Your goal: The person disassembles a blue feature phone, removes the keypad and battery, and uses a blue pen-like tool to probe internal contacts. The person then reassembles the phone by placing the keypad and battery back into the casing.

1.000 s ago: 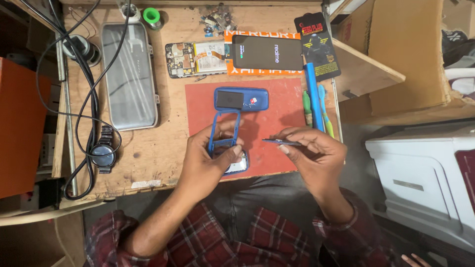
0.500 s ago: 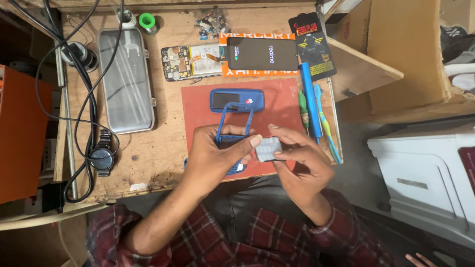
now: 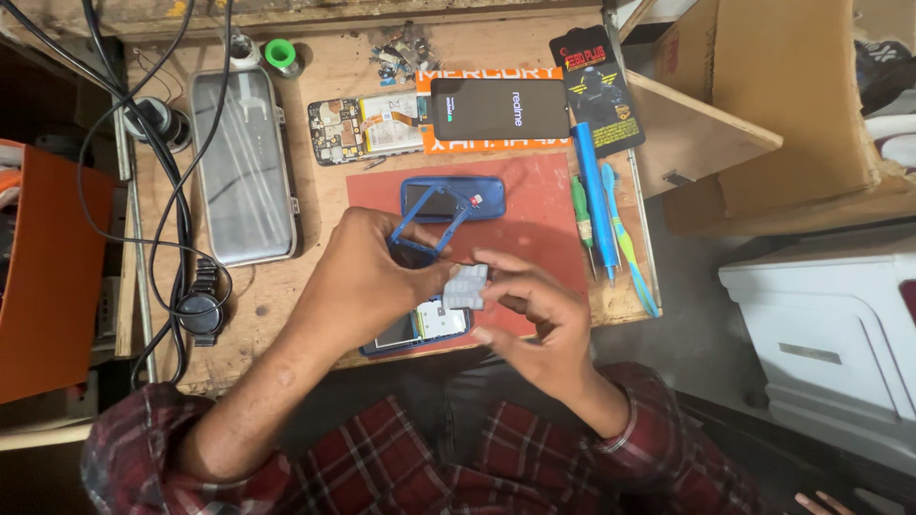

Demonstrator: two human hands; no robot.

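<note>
My left hand (image 3: 367, 272) grips a thin blue phone frame (image 3: 420, 229) that sticks up over a red mat (image 3: 534, 215). My right hand (image 3: 530, 305) pinches a small pale grey rubber keypad (image 3: 466, 286) against my left fingertips. Under my hands lies an opened blue phone body (image 3: 420, 329) with its circuit board showing. A blue phone back cover (image 3: 453, 198) lies on the mat just beyond the frame.
On the wooden bench: a black smartphone (image 3: 501, 108), a bare circuit board with battery (image 3: 363, 129), blue and green tools (image 3: 601, 215) along the mat's right side, a clear plastic case (image 3: 239, 167), a wristwatch (image 3: 200, 310), cables (image 3: 143, 124), loose small parts (image 3: 401, 52). A cardboard box (image 3: 773, 105) stands right.
A second ago my right hand held a thin metal tool; now it holds the grey keypad instead, brought against my left fingers. The blue frame stays in my left hand.
</note>
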